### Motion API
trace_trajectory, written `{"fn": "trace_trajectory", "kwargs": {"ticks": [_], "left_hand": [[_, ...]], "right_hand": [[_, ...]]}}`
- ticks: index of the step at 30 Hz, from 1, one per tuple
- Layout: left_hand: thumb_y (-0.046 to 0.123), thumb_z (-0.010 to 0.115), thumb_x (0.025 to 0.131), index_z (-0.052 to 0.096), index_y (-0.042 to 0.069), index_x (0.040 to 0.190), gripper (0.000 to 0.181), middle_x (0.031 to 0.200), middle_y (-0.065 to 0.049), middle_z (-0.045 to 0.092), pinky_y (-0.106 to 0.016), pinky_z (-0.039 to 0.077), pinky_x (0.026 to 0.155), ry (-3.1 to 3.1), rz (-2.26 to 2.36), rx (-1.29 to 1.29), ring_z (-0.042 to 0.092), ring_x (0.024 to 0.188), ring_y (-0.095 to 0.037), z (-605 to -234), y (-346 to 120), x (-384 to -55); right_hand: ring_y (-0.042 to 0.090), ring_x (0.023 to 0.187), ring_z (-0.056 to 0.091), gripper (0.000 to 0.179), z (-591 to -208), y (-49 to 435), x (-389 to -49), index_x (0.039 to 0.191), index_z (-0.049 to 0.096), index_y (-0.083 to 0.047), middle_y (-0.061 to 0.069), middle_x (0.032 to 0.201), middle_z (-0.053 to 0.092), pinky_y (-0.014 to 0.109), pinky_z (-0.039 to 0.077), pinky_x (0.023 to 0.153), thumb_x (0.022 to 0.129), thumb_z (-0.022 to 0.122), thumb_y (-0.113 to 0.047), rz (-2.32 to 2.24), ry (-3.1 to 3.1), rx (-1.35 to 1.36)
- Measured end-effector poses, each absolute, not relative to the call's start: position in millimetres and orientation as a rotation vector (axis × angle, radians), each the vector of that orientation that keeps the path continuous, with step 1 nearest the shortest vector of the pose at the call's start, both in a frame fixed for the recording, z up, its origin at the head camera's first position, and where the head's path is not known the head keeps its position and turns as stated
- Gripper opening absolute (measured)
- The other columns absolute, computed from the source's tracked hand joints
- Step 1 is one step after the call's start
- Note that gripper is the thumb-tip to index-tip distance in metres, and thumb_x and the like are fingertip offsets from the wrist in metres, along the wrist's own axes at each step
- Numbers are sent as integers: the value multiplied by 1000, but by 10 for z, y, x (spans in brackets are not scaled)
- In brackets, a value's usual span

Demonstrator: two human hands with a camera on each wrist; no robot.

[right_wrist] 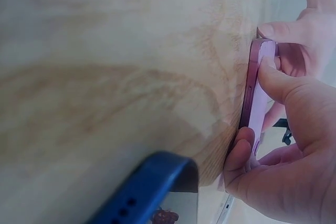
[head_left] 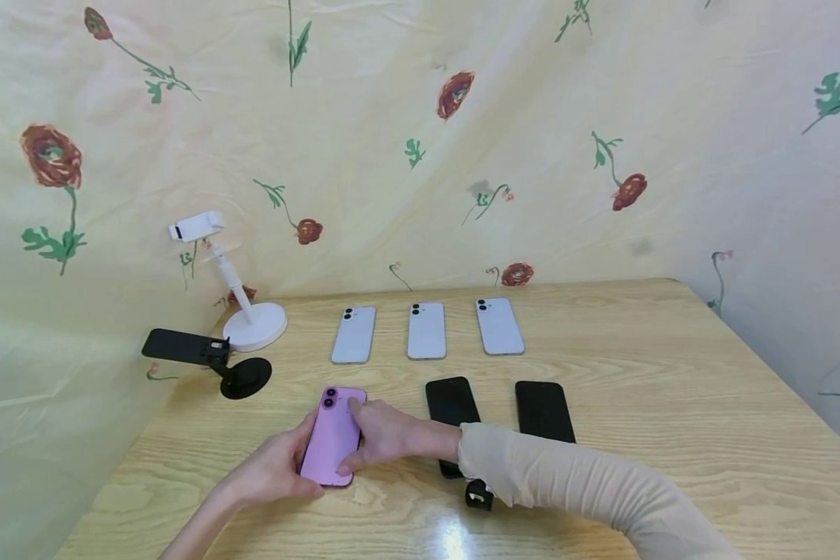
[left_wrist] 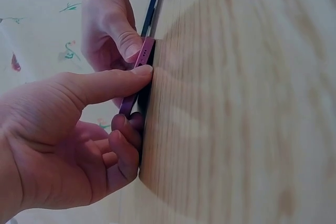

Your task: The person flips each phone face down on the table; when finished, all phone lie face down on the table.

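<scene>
A pink smartphone (head_left: 334,443) is at the front left of the wooden table, its back with two camera lenses facing up. My left hand (head_left: 273,467) grips its left side and lower end; in the left wrist view the thumb lies on the bottom edge, with curled fingers below. My right hand (head_left: 388,430) holds the phone from the right. In the right wrist view its thumb rests on the pink back (right_wrist: 260,103) and its other fingers bend round the edge. The phone's screen is hidden. It appears low over or against the tabletop; I cannot tell which.
Three pale smartphones (head_left: 427,330) lie in a back row. Two black smartphones (head_left: 453,400) (head_left: 544,408) lie nearer, partly behind the right sleeve (head_left: 574,474). At left stand a white phone stand (head_left: 255,327) and a black phone stand (head_left: 246,378). Floral cloth (head_left: 364,140) hangs behind.
</scene>
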State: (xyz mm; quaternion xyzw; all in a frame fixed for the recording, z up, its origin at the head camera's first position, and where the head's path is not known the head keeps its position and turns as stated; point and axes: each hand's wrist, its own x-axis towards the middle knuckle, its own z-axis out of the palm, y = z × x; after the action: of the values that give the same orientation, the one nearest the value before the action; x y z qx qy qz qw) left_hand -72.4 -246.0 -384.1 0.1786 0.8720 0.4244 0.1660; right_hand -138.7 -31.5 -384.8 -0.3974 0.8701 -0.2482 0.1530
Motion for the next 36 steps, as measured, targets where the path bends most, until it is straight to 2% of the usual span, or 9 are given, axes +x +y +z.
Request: {"fn": "trace_trajectory", "kwargs": {"ticks": [7, 18, 29, 36], "left_hand": [[8, 89, 71, 11, -12, 154, 116, 72, -3, 56, -26, 42, 54, 2536, 1127, 464, 54, 63, -16, -3824, -2457, -712], [13, 90, 71, 13, -14, 153, 116, 71, -1, 55, -26, 41, 52, 2561, 1073, 479, 53, 60, -13, -3818, -2451, -711], [17, 88, 75, 14, -14, 153, 112, 63, 0, 53, -22, 35, 47, 2512, 1059, 477, 48, 52, -10, -3815, -2468, -741], [20, 87, 77, 12, -13, 153, 112, 62, -1, 55, -23, 36, 44, 2473, 1093, 461, 50, 48, -11, -3823, -2476, -748]], "right_hand": [[5, 76, 54, 82, -3844, -324, -1385, 130, 50, 8, -1, 85, 57, 16, 45, 64, 76, 88, -41, -696, 2497, -1118], [5, 76, 55, 80, -3859, -334, -1386, 126, 51, 6, 0, 84, 58, 16, 46, 65, 75, 89, -41, -681, 2508, -1117], [4, 74, 55, 83, -3859, -342, -1366, 132, 50, 9, 0, 84, 59, 16, 46, 63, 76, 88, -41, -671, 2497, -1099], [3, 72, 53, 76, -3855, -293, -1387, 128, 51, 8, -2, 83, 56, 15, 45, 61, 79, 87, -38, -707, 2459, -1183]]}}
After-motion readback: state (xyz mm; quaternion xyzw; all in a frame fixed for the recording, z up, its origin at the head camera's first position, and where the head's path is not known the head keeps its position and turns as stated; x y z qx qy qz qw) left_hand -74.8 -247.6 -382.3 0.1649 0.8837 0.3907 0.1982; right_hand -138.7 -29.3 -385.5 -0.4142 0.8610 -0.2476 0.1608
